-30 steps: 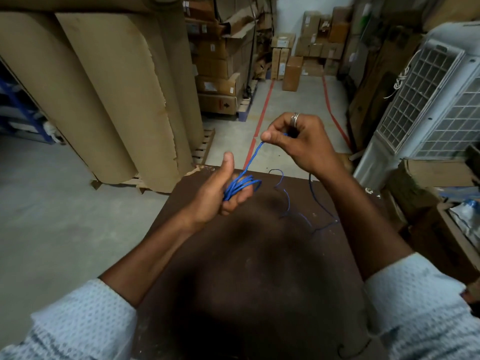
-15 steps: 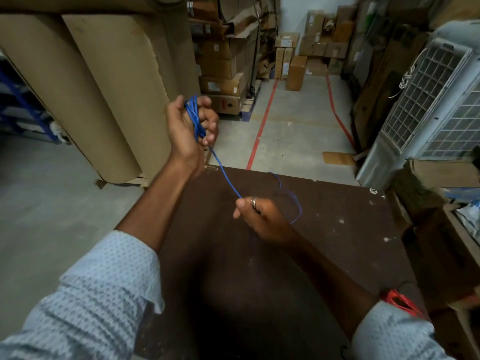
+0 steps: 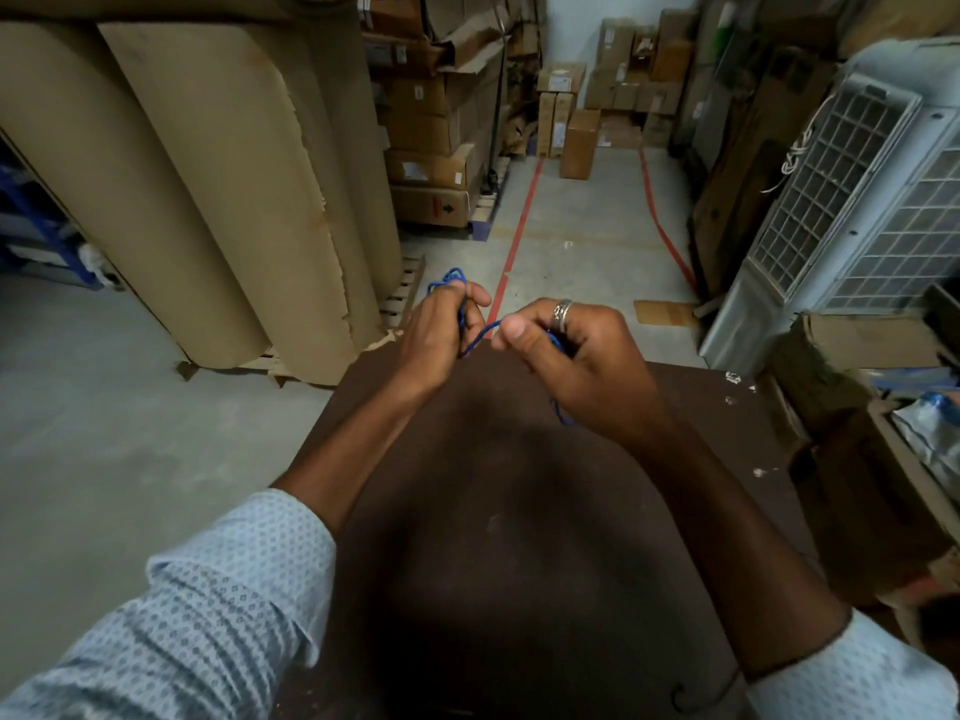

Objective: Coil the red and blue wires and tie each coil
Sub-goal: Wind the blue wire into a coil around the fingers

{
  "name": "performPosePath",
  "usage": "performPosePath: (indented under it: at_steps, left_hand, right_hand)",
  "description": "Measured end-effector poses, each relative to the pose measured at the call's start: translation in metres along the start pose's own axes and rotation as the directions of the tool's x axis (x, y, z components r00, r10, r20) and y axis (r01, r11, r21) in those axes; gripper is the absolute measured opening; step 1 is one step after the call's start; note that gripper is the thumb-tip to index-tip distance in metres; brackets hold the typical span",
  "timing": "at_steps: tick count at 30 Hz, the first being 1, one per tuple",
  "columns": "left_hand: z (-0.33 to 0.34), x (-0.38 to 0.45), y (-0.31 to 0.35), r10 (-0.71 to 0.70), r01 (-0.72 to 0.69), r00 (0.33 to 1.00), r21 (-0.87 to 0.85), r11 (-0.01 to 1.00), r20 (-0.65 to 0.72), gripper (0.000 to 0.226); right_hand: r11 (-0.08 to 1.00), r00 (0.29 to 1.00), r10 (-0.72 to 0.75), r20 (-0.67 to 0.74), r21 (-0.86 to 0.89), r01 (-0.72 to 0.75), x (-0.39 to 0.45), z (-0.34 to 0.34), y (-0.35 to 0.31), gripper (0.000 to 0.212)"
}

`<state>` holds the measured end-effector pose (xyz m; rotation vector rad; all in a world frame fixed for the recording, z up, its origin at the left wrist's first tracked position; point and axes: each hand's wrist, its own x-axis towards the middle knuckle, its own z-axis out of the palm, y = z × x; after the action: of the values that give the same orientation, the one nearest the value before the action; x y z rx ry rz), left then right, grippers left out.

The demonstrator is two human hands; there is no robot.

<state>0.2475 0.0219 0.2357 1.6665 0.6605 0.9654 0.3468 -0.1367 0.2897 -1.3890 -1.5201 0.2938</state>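
Observation:
My left hand (image 3: 441,335) grips a small bundle of blue wire (image 3: 451,283), whose loops stick out above the fingers. A short span of that wire runs across to my right hand (image 3: 576,356), which pinches it between thumb and fingers and wears a ring. A loose blue end shows below the right hand near the wrist. Both hands hover over the far edge of the dark brown table (image 3: 493,511), close together. The red wire is out of sight.
Tall brown cardboard rolls (image 3: 208,174) stand on a pallet at the left. Stacked cartons (image 3: 436,122) line the aisle behind. A white grilled unit (image 3: 857,200) and cardboard boxes (image 3: 857,345) crowd the right side. Grey floor with red tape lines lies ahead.
My left hand came down from high at the left to just above the table's far edge. My right hand rose off the table to meet it, so the wire between them is short.

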Motion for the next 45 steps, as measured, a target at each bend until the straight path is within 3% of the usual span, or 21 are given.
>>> performPosePath:
  at_steps: [4, 7, 10, 12, 16, 19, 24, 28, 31, 34, 38, 41, 45]
  left_hand:
    - [-0.006, 0.014, 0.006, -0.096, 0.081, 0.992, -0.176, 0.981, -0.077, 0.039]
    - [-0.010, 0.016, 0.007, -0.103, 0.093, 0.992, -0.121, 0.988, -0.076, 0.039]
    - [-0.001, -0.005, 0.012, -0.072, 0.072, 0.996, -0.002, 0.997, 0.047, 0.049]
    - [0.007, -0.020, 0.013, -0.098, 0.102, 0.979, -0.015, 0.995, 0.181, 0.058]
    - [0.016, -0.038, 0.022, -0.147, 0.231, 0.910, -0.180, 0.956, 0.388, 0.073]
    - [0.018, -0.043, 0.040, -0.085, 0.259, 0.881, -0.326, 0.909, 0.465, 0.071]
    - [0.013, -0.037, 0.061, 0.000, 0.251, 0.902, -0.526, 0.813, 0.431, 0.064]
    - [0.008, -0.033, 0.059, 0.047, 0.333, 0.863, -0.635, 0.697, 0.504, 0.054]
    - [0.002, -0.030, 0.054, 0.044, 0.381, 0.846, -0.660, 0.647, 0.531, 0.046]
    - [-0.002, -0.026, 0.048, 0.000, 0.351, 0.886, -0.670, 0.655, 0.464, 0.042]
    - [-0.013, -0.010, 0.043, -0.026, 0.191, 0.974, -0.752, 0.631, 0.225, 0.039]
    - [-0.022, 0.003, 0.038, -0.061, 0.122, 0.993, -0.850, 0.513, 0.106, 0.039]
    - [-0.026, 0.016, 0.034, -0.068, -0.013, 0.996, -0.823, 0.569, -0.062, 0.037]
  right_hand:
    - [0.994, 0.995, -0.030, 0.094, -0.106, 0.040, -0.005, 0.002, -0.003, 0.019]
    - [0.986, 0.994, -0.091, 0.065, -0.131, 0.099, -0.006, 0.006, -0.005, 0.019]
    - [0.991, 0.992, -0.116, -0.042, -0.070, 0.113, 0.005, 0.000, -0.007, 0.017]
    - [0.996, 0.987, -0.086, -0.136, -0.036, 0.082, 0.017, -0.009, -0.005, 0.019]
    - [0.999, 0.959, 0.032, -0.281, 0.037, -0.022, 0.048, -0.022, 0.021, 0.021]
    - [0.984, 0.938, 0.131, -0.321, 0.156, -0.085, 0.062, -0.021, 0.046, 0.022]
    - [0.949, 0.932, 0.261, -0.253, 0.246, -0.199, 0.046, 0.008, 0.076, 0.027]
    - [0.920, 0.943, 0.316, -0.106, 0.277, -0.277, 0.018, 0.042, 0.089, 0.046]
    - [0.912, 0.932, 0.356, -0.058, 0.238, -0.334, -0.002, 0.062, 0.097, 0.042]
    - [0.908, 0.929, 0.369, -0.023, 0.221, -0.355, -0.018, 0.069, 0.106, 0.037]
    - [0.936, 0.937, 0.350, 0.004, 0.037, -0.350, -0.036, 0.069, 0.112, 0.033]
    - [0.939, 0.939, 0.342, 0.030, 0.038, -0.343, -0.045, 0.071, 0.104, 0.029]
    - [0.941, 0.940, 0.337, 0.046, 0.003, -0.338, -0.050, 0.072, 0.095, 0.029]
